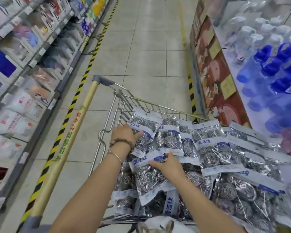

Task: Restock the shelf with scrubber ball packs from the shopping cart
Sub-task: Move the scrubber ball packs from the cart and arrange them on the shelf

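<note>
A wire shopping cart (124, 105) in front of me is heaped with clear packs of steel scrubber balls that have white and blue headers. My left hand (124, 134), with a bead bracelet and a thin bangle on the wrist, grips the edge of a pack (141, 142) at the cart's left side. My right hand (166, 163) lies fingers-down on another pack (149, 179) nearer to me and pinches its header. More packs (213, 148) spread toward the right.
Shelves of boxed goods (23, 47) line the left side, edged by yellow-black floor tape (84, 78). A display of clear and blue bottles (275, 64) on a red base (215, 73) stands to the right. The cart's yellow handle (71, 142) runs along my left. Tiled aisle floor (141, 47) stretches ahead.
</note>
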The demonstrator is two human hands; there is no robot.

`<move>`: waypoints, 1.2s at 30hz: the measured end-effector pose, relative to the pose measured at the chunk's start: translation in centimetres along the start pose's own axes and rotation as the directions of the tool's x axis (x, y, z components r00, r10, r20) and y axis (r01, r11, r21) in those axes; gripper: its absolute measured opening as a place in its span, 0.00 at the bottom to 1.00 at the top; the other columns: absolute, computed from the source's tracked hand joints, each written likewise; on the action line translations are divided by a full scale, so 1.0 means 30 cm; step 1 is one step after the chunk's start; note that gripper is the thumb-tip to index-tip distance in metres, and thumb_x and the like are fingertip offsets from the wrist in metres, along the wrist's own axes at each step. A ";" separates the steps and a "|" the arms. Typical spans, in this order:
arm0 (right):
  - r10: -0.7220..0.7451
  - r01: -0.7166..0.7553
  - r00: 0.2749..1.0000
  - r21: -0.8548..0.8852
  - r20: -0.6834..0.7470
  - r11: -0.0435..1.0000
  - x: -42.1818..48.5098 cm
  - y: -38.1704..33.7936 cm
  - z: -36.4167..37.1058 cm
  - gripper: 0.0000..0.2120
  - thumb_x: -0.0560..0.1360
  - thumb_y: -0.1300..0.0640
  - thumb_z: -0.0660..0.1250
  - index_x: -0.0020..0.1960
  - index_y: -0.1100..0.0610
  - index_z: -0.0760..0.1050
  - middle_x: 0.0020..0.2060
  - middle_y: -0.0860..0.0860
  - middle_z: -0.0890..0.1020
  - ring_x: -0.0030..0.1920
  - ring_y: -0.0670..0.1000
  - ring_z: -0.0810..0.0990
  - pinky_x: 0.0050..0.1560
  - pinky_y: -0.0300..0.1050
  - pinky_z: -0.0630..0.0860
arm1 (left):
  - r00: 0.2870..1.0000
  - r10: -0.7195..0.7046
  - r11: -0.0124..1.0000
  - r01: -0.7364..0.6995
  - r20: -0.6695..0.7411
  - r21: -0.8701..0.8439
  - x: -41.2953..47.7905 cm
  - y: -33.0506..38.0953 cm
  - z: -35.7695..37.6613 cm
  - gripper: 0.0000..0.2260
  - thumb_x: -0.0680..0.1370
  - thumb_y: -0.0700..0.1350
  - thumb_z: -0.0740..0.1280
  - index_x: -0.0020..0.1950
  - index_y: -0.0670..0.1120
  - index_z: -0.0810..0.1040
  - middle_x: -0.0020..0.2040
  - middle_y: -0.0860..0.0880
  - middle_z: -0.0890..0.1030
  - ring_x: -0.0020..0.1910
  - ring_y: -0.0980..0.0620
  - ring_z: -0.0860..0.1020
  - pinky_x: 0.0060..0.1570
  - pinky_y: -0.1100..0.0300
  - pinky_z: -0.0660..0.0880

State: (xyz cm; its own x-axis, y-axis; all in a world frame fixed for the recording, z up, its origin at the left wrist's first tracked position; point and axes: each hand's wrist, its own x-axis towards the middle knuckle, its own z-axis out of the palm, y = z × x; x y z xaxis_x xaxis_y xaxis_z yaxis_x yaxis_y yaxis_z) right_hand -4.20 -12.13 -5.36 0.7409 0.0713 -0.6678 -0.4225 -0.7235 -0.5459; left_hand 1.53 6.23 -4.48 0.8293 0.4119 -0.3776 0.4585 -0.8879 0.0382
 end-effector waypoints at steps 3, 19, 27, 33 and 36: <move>0.044 -0.044 0.999 -0.013 0.016 0.999 0.009 0.017 -0.020 0.31 0.64 0.35 0.72 0.54 0.59 0.73 0.43 0.51 0.81 0.35 0.48 0.75 0.40 0.43 0.74 | 1.000 -0.005 0.996 0.003 0.021 0.092 0.023 0.017 0.023 0.39 0.67 0.74 0.56 0.65 0.44 0.68 0.61 0.43 0.74 0.61 0.43 0.70 0.59 0.50 0.68; 0.089 -0.087 0.995 0.040 -0.048 0.995 -0.058 0.116 -0.092 0.33 0.61 0.32 0.72 0.56 0.53 0.75 0.42 0.48 0.82 0.30 0.45 0.73 0.33 0.41 0.71 | 0.997 0.082 0.915 -0.080 -0.011 -0.395 -0.032 0.084 0.015 0.45 0.61 0.57 0.76 0.72 0.56 0.55 0.62 0.43 0.71 0.52 0.44 0.77 0.52 0.48 0.76; 0.079 -0.064 0.984 0.100 -0.158 0.993 -0.098 0.157 -0.142 0.36 0.66 0.37 0.72 0.65 0.58 0.70 0.43 0.48 0.77 0.40 0.50 0.79 0.46 0.48 0.78 | 0.952 -0.020 0.461 0.278 0.304 -0.843 -0.039 0.034 -0.022 0.44 0.67 0.39 0.74 0.75 0.50 0.52 0.74 0.45 0.59 0.71 0.42 0.61 0.65 0.42 0.64; 0.151 -0.025 0.934 0.363 -0.325 0.932 -0.143 0.232 -0.212 0.39 0.68 0.43 0.72 0.71 0.61 0.63 0.66 0.57 0.72 0.64 0.58 0.72 0.61 0.53 0.70 | 0.957 0.051 0.219 0.267 0.284 -0.939 -0.116 0.023 -0.009 0.37 0.68 0.33 0.71 0.73 0.49 0.60 0.67 0.45 0.70 0.49 0.52 0.74 0.41 0.57 0.74; 0.194 -0.020 0.897 0.402 -0.397 0.915 -0.164 0.259 -0.234 0.47 0.61 0.33 0.72 0.70 0.58 0.65 0.65 0.56 0.73 0.63 0.57 0.73 0.61 0.55 0.70 | 0.966 0.061 0.278 0.226 0.252 -0.933 -0.141 0.040 0.022 0.26 0.71 0.36 0.70 0.68 0.47 0.69 0.61 0.50 0.74 0.60 0.49 0.71 0.62 0.47 0.69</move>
State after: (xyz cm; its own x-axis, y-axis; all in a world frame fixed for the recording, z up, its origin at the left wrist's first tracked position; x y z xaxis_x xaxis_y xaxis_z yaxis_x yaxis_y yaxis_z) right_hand -7.46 -22.93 -2.76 0.7902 -0.3490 -0.5038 -0.6111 -0.3876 -0.6902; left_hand -1.63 3.29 -3.44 0.7481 0.2919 -0.5959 0.6137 0.0373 0.7887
